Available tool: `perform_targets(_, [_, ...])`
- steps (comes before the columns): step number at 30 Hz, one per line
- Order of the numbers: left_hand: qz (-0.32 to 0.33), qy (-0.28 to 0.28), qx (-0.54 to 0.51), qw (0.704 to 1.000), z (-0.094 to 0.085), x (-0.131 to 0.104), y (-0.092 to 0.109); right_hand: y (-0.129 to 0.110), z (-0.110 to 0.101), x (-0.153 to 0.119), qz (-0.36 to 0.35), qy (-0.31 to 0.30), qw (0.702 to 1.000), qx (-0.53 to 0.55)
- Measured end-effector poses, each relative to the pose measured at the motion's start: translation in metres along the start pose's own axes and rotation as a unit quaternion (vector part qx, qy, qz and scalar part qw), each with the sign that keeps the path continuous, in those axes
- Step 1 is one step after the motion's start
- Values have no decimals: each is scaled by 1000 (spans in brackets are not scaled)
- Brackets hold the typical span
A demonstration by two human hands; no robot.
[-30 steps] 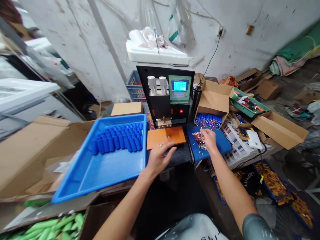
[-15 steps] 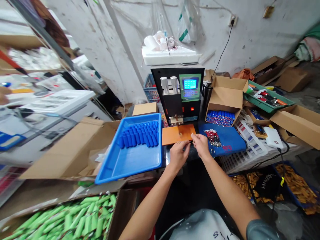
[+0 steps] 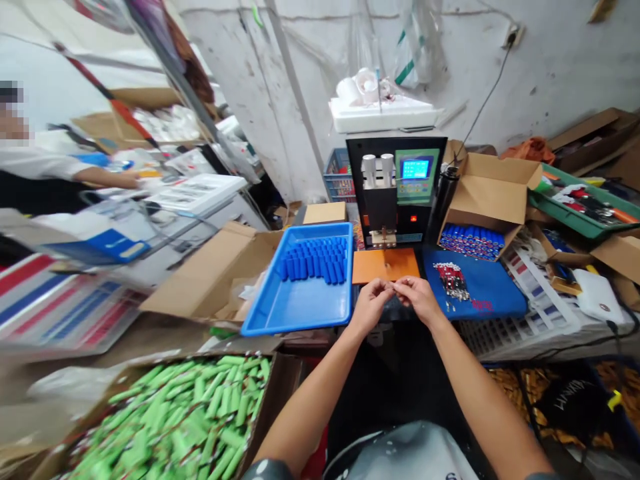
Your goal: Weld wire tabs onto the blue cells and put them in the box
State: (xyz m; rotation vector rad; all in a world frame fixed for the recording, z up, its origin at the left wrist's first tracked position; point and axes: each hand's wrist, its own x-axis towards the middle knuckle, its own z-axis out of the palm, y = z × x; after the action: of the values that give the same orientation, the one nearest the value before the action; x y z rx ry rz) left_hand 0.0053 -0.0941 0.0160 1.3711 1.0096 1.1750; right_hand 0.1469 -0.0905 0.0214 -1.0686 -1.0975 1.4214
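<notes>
My left hand (image 3: pixel 371 304) and my right hand (image 3: pixel 419 297) meet at the front edge of an orange board (image 3: pixel 369 264). Both pinch with the fingertips, almost touching; whatever is between them is too small to make out. Just behind the board stands a black spot welder (image 3: pixel 379 200) with a lit screen, its electrode tips above the board. To the right, short red and black wire leads (image 3: pixel 451 280) lie bunched on a blue mat (image 3: pixel 505 293). Left of my hands, a blue tray (image 3: pixel 295 311) holds rows of blue cylindrical battery cells (image 3: pixel 313 264).
A cardboard box (image 3: pixel 493 183) of blue cells stands right of the welder, with a green tray (image 3: pixel 565 210) beyond it. Green wrapped packs (image 3: pixel 200 413) fill a carton at lower left. A co-worker's arm (image 3: pixel 107 177) reaches over a bench at far left.
My view has swung left, so the scene sits further right and a co-worker appears. My hands have drawn together, fingertips now meeting, slightly nearer my body.
</notes>
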Motion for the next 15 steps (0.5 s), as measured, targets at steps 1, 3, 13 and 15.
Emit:
perform_targets(1, [4, 0, 6, 1000, -1, -2, 2, 0, 0, 0, -2, -3, 1000, -11])
perform_targets(3, [19, 9, 36, 999, -11, -4, 5, -1, -2, 0, -4, 3, 1000, -17])
perform_targets(13, [-156, 188, 465, 851, -151, 48, -18, 13, -11, 3, -11, 57, 996, 64])
perform_targets(15, [-176, 171, 481, 842, -156, 55, -29, 16, -10, 3, -8, 52, 996, 65])
